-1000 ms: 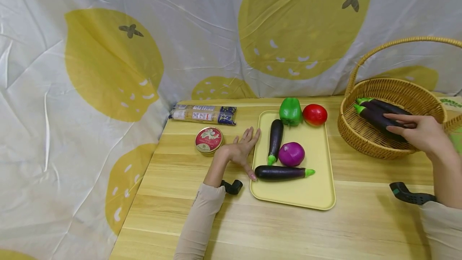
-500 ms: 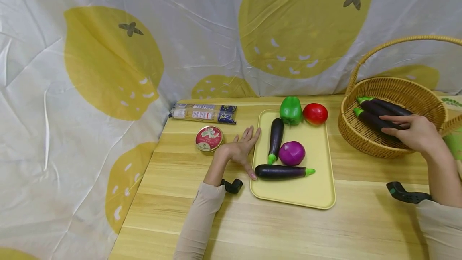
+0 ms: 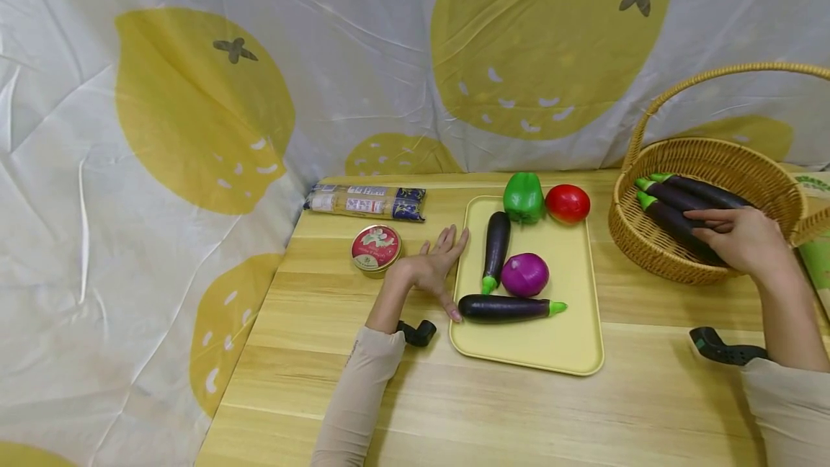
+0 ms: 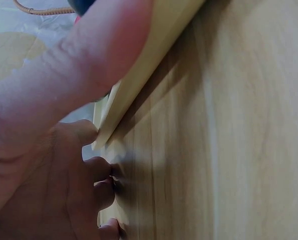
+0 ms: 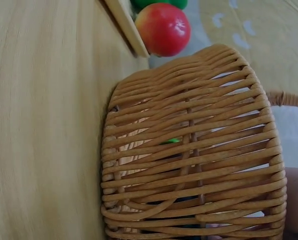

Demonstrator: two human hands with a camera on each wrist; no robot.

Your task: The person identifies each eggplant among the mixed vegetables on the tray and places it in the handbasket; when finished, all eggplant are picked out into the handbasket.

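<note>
My left hand [image 3: 431, 276] rests with spread fingers against the left edge of the yellow tray [image 3: 532, 352]; the left wrist view shows its thumb [image 4: 73, 65] along the rim. On the tray lie two eggplants [image 3: 506, 309], a purple onion [image 3: 525, 275] and a green bell pepper [image 3: 524, 198]. My right hand [image 3: 746, 240] reaches into the wicker basket [image 3: 655, 265], thumb and fingers pinching the near end of the front eggplant [image 3: 668, 220]. Two other eggplants [image 3: 710, 192] lie behind it. From the right wrist, the basket's woven side [image 5: 194, 150] hides most of that hand.
A red tomato-like item [image 3: 568, 204] sits at the tray's far right corner. Left of the tray are a round red tin [image 3: 376, 247] and a pasta packet [image 3: 366, 202]. The basket's tall handle [image 3: 720, 72] arches over its opening. A lemon-print cloth hangs behind.
My right hand has shifted slightly left inside the basket. The front eggplant has moved toward the near side, apart from the two behind it. My left hand stays still.
</note>
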